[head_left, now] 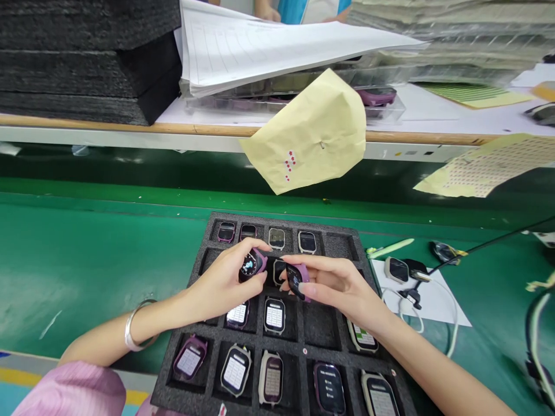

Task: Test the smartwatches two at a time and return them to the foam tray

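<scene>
My left hand [236,277] is closed on a purple smartwatch body [252,264] whose lit round dial faces up. A second purple smartwatch body [296,280], tilted with its dark screen turned leftward, is pinched between the fingers and thumb of my right hand [332,283]. Both hands are over a black foam tray [304,351] with square compartments. Strapless watches in purple and pale cases lie in many of these, including a pale one [274,316] with a lit list on its screen. Another pale watch [278,271] is partly hidden between my hands.
On the right of the green bench, a pale watch [396,270] and white cables [453,323] lie on white paper [437,306], near a light green pen [390,248]. The shelf above bears black foam blocks [78,75], papers [269,49] and a hanging yellow sticker sheet [316,136]. Another person's hand [266,10] shows behind.
</scene>
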### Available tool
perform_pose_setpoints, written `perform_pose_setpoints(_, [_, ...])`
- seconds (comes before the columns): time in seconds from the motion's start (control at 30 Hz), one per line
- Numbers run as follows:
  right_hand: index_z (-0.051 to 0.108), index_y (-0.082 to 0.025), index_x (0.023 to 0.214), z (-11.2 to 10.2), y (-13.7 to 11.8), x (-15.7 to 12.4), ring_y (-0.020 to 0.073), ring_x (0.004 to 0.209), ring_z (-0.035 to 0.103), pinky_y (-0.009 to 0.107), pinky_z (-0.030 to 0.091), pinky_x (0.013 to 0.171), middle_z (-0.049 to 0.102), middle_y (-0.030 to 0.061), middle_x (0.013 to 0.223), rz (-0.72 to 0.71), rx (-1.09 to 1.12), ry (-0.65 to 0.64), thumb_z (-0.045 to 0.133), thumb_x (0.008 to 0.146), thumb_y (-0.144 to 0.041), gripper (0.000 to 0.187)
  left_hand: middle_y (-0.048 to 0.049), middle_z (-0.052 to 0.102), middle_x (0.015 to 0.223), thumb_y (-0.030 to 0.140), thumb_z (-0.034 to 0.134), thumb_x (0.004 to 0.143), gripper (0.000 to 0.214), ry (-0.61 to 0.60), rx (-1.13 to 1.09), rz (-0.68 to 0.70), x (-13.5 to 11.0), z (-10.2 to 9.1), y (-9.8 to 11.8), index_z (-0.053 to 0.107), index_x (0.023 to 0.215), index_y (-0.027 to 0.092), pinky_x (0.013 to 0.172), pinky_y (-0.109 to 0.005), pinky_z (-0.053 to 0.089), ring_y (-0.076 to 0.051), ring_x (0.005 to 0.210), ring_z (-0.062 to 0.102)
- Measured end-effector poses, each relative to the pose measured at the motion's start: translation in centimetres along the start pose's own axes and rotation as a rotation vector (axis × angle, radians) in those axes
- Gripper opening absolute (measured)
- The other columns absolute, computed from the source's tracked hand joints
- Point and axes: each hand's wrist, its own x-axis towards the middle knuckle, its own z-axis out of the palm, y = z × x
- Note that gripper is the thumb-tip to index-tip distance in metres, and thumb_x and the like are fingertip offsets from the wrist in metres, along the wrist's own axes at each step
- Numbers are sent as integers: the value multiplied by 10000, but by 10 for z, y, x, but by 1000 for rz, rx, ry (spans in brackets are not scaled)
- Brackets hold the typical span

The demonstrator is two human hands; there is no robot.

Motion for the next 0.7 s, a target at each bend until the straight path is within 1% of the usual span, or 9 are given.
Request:
perform_pose_setpoints(0.1, [681, -226, 1187, 0, 0, 0, 236, 966, 700, 414, 554, 928, 732, 69, 1046, 6, -19, 30, 760, 808, -271, 390, -31, 634, 1033, 150, 550, 826, 325, -14, 6, 18, 0, 0, 0, 507, 1138, 230, 863, -326, 450, -199, 949, 592])
perform_pose_setpoints(0.17, [679, -227, 1192, 0, 1, 0, 236, 967, 699, 414, 555, 927, 730, 71, 1050, 6, -32, 27, 757, 811, -274, 391, -28, 634, 1034, 140, 550, 824, 318, -24, 10, 27, -1, -1, 0, 508, 1126, 232, 860, -322, 451, -198, 954, 592])
perform_pose_setpoints(0.27, [675, -231, 1201, -2, 3, 1, 234, 954, 701, 412, 560, 920, 729, 74, 1057, -14, -35, 16, 753, 816, -282, 395, -24, 627, 1012, 155, 551, 838, 316, -5, 8, 19, 0, -1, 0, 502, 1141, 228, 842, -311, 450, -190, 925, 590])
perform_pose_setpoints(0.43, [678, -240, 1199, -3, 4, 2, 232, 949, 705, 390, 560, 908, 725, 69, 1053, -34, -22, 14, 743, 830, -250, 375, -19, 623, 1033, 121, 551, 829, 340, -24, 4, 29, 0, -2, 0, 506, 1153, 215, 861, -291, 432, -174, 940, 576])
perform_pose_setpoints(0.57, [682, -269, 1191, 2, -1, -3, 223, 989, 688, 379, 543, 927, 714, 55, 1047, -48, -3, -21, 737, 835, -221, 364, -25, 621, 1018, 149, 562, 843, 370, -4, -1, 20, -2, -3, 4, 495, 1202, 206, 837, -292, 438, -171, 901, 573])
perform_pose_setpoints(0.7, [697, -273, 1164, 6, -5, -7, 213, 980, 687, 365, 539, 927, 695, 52, 1096, -49, 9, -49, 734, 836, -211, 336, -15, 620, 993, 142, 560, 846, 346, -30, 0, 40, -6, -3, 8, 507, 1180, 216, 825, -290, 442, -164, 882, 571])
